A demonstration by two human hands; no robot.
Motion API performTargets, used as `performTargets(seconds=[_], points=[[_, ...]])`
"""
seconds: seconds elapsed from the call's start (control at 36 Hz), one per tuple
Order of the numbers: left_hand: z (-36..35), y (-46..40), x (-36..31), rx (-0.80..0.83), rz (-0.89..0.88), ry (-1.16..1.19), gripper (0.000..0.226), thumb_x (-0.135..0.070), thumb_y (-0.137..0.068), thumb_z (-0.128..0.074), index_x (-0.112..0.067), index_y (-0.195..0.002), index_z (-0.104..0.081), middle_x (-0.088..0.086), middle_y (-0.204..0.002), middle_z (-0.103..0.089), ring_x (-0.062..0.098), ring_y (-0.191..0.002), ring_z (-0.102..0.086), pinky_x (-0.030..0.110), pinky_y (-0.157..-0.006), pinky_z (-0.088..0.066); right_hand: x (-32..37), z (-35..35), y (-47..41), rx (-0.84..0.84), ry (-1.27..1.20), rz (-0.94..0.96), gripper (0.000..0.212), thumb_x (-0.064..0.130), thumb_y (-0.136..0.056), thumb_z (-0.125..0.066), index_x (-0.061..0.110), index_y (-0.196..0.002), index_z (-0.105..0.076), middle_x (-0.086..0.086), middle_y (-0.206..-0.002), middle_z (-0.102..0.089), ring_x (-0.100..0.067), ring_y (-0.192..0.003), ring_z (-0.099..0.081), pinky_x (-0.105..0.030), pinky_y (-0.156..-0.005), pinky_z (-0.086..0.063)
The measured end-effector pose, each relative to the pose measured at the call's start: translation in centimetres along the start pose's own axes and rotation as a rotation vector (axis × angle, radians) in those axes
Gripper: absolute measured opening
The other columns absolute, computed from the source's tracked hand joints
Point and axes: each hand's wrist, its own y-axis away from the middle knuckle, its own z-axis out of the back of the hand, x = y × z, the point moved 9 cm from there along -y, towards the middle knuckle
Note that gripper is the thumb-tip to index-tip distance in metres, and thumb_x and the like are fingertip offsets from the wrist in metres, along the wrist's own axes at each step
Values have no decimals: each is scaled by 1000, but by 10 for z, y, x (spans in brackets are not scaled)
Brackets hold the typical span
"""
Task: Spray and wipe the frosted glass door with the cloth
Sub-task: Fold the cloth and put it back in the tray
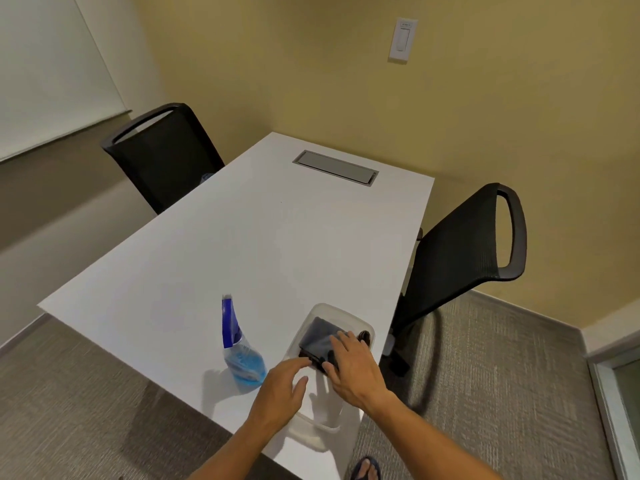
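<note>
Folded dark blue-grey cloth [320,337] lies inside a clear plastic rectangular tub [360,323], lower centre of the frame, near the front right corner of the white rectangular tabletop [242,244]. A second dark item sits at the tub's far right end; too small to identify.

Right hand [349,368] rests palm-down on the near part of the cloth, fingers spread and only lightly bent, fingertips on the fabric. Whether the thumb is tucked under the cloth edge cannot be told.

Left hand [282,386] is just left of it, over the near left part of the tub, fingers loosely extended toward the cloth's corner, holding nothing. Whether its fingertips touch the cloth cannot be told.

Clear spray bottle with blue liquid and a blue-and-white trigger head [239,351] stands upright on the tabletop just left of the tub, apart from both hands.

Further up the tabletop, a grey rectangular hatch [335,167] is set flush in the surface.

Black mesh-backed chair [162,150] at the left edge of the tabletop, upper left; another black mesh chair [464,251] at the right edge. Yellow walls behind, with a white wall switch [402,39] at upper right and a white board panel [45,71] at upper left. Grey carpet [485,393] below. A sandalled foot [365,469] shows at the bottom edge. A pale frosted pane with a light frame [623,393] appears at the lower right edge.
</note>
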Motion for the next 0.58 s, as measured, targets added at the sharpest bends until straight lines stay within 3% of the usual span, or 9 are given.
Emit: performTargets(seconds=[0.11, 0.22, 0.39, 0.58], points=[[5, 22, 7, -88, 11, 112, 33, -21, -105, -62, -25, -138, -65, -4, -150, -62, 14, -142, -56, 16, -115, -36, 13, 5, -3, -9, -118, 18, 65, 47, -106, -41, 19, -162, -22, -6, -169, -21, -25, -157, -14, -40, -129, -11], [3, 34, 17, -141, 50, 125, 37, -19, -103, -65, -20, -140, -65, -2, -156, -56, 19, -151, -45, 34, -127, -35, 26, 10, -7, -19, -255, 34, 65, 47, -104, -46, 22, -161, -26, -2, -169, -24, -21, -157, -18, -38, -126, -16], [4, 41, 38, -232, 223, 332, 45, -20, -102, -66, -18, -146, -56, 4, -158, -52, 25, -146, -51, 38, -120, -45, 56, 22, -15, -4, -420, 80, 62, 40, -103, -54, 23, -158, -32, 0, -164, -35, -19, -151, -32, -34, -124, -24], [-5, 39, 59, -241, 481, 579, 53, -25, -102, -67, -14, -151, -53, 11, -153, -60, 36, -141, -59, 52, -119, -48, 105, 22, -32, 81, -438, 126, 71, 50, -100, -57, 34, -159, -22, 4, -167, -28, -21, -151, -32, -42, -121, -31]])
